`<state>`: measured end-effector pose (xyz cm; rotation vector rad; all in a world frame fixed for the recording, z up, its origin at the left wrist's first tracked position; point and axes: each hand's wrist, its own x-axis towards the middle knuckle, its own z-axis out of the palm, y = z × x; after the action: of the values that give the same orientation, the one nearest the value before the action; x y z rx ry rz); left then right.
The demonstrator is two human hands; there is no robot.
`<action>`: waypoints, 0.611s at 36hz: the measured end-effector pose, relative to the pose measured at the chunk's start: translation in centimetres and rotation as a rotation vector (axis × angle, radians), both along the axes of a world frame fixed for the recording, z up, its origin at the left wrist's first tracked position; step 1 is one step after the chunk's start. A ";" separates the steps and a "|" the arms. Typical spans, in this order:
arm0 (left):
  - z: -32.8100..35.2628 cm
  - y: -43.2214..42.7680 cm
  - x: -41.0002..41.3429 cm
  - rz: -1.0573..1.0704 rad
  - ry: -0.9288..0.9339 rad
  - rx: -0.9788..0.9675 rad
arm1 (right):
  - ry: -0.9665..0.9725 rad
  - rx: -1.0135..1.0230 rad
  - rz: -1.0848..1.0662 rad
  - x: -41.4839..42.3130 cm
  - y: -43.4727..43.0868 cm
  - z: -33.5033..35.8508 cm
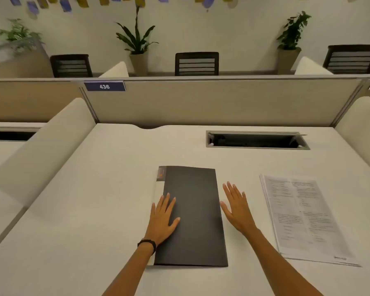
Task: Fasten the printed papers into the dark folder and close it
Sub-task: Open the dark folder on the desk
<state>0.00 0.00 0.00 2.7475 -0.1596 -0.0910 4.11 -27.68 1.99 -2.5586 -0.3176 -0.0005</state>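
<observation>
Left hand (161, 218) is lying flat, fingers spread, on closed dark folder (192, 214), gripping nothing. Right hand (237, 207) is hovering open just right of folder. Printed papers (303, 218) are lying further right on bench (94, 199), w/ gap between.

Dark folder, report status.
Left hand flat on closed dark folder, right hand open beside it. Printed papers loose at right. Nothing in the way.
</observation>
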 end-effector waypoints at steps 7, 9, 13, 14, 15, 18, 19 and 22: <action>-0.7 0.0 -0.6 0.039 0.057 0.029 | 0.087 0.098 0.011 -1.8 0.6 -3.0; -1.1 0.1 -0.6 0.035 0.051 0.038 | 0.093 0.145 0.032 -2.2 0.6 -3.8; -1.5 0.2 -0.6 0.022 0.054 0.071 | 0.093 0.138 0.074 -3.0 0.8 -5.3; -1.5 0.3 -0.6 0.021 0.057 0.086 | 0.090 0.114 0.081 -3.1 0.8 -5.6; -1.5 0.3 -0.6 0.020 0.057 0.100 | 0.084 0.093 0.087 -3.2 0.8 -5.9; -1.7 0.2 -0.6 0.022 0.054 0.124 | 0.063 0.048 0.098 -3.1 0.8 -6.4; -1.8 0.2 -0.6 0.023 0.054 0.123 | 0.059 0.039 0.101 -3.0 0.8 -6.5; -2.0 0.2 -0.5 0.023 0.049 0.123 | 0.061 0.028 0.102 -2.9 0.8 -6.6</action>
<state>-0.55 0.23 -1.98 2.8659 -0.1123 -0.1669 1.20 -26.87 -4.63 -2.5067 -0.4212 0.1106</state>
